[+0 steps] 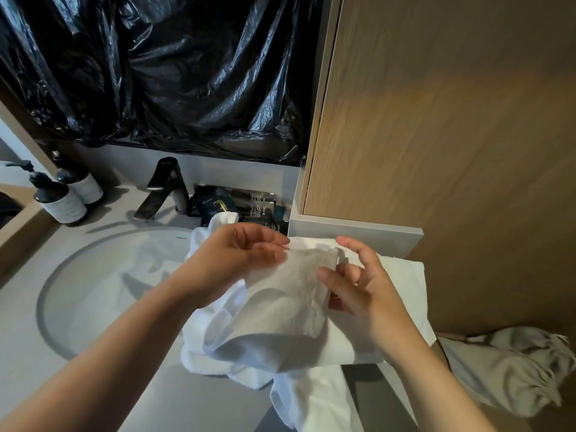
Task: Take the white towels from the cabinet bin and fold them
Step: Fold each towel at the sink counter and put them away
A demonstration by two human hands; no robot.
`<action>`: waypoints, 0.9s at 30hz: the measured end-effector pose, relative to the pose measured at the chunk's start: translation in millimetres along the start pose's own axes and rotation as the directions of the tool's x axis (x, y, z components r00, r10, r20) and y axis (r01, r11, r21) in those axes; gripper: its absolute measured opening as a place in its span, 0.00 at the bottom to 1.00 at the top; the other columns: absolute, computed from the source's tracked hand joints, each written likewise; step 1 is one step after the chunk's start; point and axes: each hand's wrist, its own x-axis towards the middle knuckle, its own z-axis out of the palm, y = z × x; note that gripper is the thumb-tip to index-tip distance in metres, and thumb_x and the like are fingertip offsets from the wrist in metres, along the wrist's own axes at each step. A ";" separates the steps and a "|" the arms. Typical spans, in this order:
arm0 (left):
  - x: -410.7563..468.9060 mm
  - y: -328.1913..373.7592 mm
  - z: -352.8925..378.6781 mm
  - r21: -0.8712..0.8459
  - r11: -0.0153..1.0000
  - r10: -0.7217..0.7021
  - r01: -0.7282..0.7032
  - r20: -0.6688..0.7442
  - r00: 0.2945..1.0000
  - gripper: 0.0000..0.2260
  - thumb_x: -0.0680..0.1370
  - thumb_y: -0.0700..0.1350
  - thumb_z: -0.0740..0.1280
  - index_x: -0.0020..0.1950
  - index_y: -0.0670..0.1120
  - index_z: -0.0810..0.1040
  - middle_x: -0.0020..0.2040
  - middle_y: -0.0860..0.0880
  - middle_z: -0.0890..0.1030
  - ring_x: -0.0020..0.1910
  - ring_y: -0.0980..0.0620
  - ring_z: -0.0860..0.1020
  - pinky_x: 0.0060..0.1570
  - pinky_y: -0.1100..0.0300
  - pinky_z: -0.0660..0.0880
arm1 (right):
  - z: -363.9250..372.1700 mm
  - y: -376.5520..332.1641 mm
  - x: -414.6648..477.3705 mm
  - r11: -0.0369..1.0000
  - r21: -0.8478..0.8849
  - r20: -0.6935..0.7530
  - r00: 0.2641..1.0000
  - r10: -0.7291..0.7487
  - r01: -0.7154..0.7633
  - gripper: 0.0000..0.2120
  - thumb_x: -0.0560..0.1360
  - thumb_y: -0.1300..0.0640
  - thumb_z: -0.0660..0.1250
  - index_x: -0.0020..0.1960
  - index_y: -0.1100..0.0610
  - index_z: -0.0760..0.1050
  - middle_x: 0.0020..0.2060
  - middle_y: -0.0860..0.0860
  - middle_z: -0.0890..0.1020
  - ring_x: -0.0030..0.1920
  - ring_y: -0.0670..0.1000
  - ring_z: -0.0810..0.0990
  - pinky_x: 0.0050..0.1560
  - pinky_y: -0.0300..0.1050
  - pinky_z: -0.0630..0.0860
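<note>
A small white towel [290, 294] hangs between my two hands above the vanity counter. My left hand [237, 257] holds its upper left edge with curled fingers. My right hand [358, 282] pinches its right edge between thumb and fingers. Under them lies a heap of white towels [389, 338], partly flat, with one end drooping over the counter's front edge. More crumpled white cloth [511, 366] sits low at the right.
A round sink [93, 275] fills the counter to the left, with a black faucet [165, 188] behind it. Two pump bottles [62, 198] stand at the far left. Dark packets [243, 204] lie behind the towels. A wooden cabinet door [436, 120] rises on the right.
</note>
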 end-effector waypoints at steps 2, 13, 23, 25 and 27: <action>4.6 8.3 0.5 -0.006 1.000 0.021 -0.021 -0.073 0.997 0.11 0.66 0.36 0.76 0.48 0.41 0.83 0.41 0.41 0.83 0.42 0.44 0.78 0.48 0.51 0.75 | -5.3 -3.8 3.5 0.997 0.048 -0.064 0.996 -0.055 0.058 0.19 0.74 0.63 0.68 0.62 0.52 0.70 0.37 0.53 0.83 0.38 0.49 0.82 0.37 0.40 0.78; -3.5 -32.8 -30.2 0.108 0.972 -0.205 0.208 -0.037 0.978 0.31 0.61 0.62 0.77 0.56 0.45 0.80 0.46 0.37 0.81 0.41 0.44 0.76 0.36 0.58 0.73 | -36.4 16.7 18.7 0.982 -0.177 -0.133 0.987 -0.095 0.070 0.10 0.78 0.63 0.65 0.51 0.50 0.81 0.29 0.49 0.70 0.31 0.47 0.68 0.38 0.42 0.67; -1.6 -24.9 -33.4 0.391 0.919 0.232 -0.041 -0.456 0.859 0.07 0.74 0.45 0.73 0.50 0.47 0.79 0.39 0.45 0.85 0.39 0.47 0.83 0.47 0.44 0.80 | -10.7 3.4 15.9 0.986 -0.109 -0.039 0.991 -0.130 0.125 0.14 0.80 0.63 0.63 0.45 0.51 0.85 0.38 0.48 0.83 0.37 0.47 0.77 0.37 0.39 0.74; -1.8 -24.4 -31.7 0.427 0.901 0.283 -0.069 -0.461 0.841 0.10 0.75 0.47 0.72 0.55 0.51 0.77 0.43 0.49 0.84 0.43 0.49 0.83 0.48 0.46 0.80 | -4.9 2.9 19.5 0.994 -0.038 0.062 0.993 -0.104 0.106 0.14 0.80 0.67 0.60 0.52 0.56 0.83 0.41 0.51 0.84 0.37 0.48 0.81 0.36 0.37 0.76; -7.5 -27.9 -32.2 0.491 0.868 0.324 -0.076 -0.445 0.835 0.11 0.77 0.51 0.69 0.58 0.52 0.77 0.52 0.52 0.82 0.50 0.53 0.81 0.52 0.51 0.79 | -0.8 7.2 25.8 0.992 -0.084 0.168 0.983 -0.074 0.089 0.14 0.80 0.69 0.59 0.58 0.58 0.80 0.47 0.54 0.83 0.42 0.50 0.83 0.40 0.40 0.79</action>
